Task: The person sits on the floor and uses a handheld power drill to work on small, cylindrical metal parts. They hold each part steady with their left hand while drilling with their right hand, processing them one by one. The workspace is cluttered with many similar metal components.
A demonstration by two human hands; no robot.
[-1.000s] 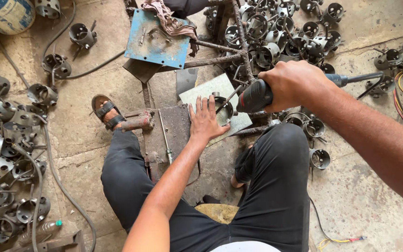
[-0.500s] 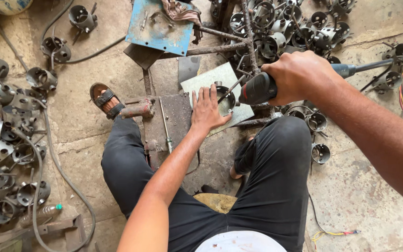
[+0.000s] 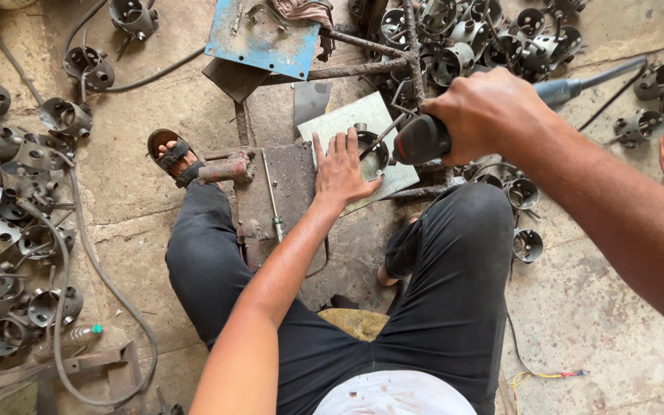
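Rough concrete floor, strewn with metal cups; small steel cup (image 3: 370, 154) on grey plate (image 3: 340, 123) ahead of knees, pinned under spread left hand (image 3: 343, 165); rigid, sharp-rimmed, best pressed by rim; right hand (image 3: 489, 115) clenched round power tool (image 3: 424, 140).

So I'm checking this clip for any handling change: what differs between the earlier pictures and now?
Little changed. The left hand slid slightly forward on the grey plate, its fingers now closer against the round metal cup. The right hand keeps its grip on the black-handled tool, tip still angled at the cup. Nothing was picked up or let go; the seated legs, sandalled foot and scattered cups stayed put.
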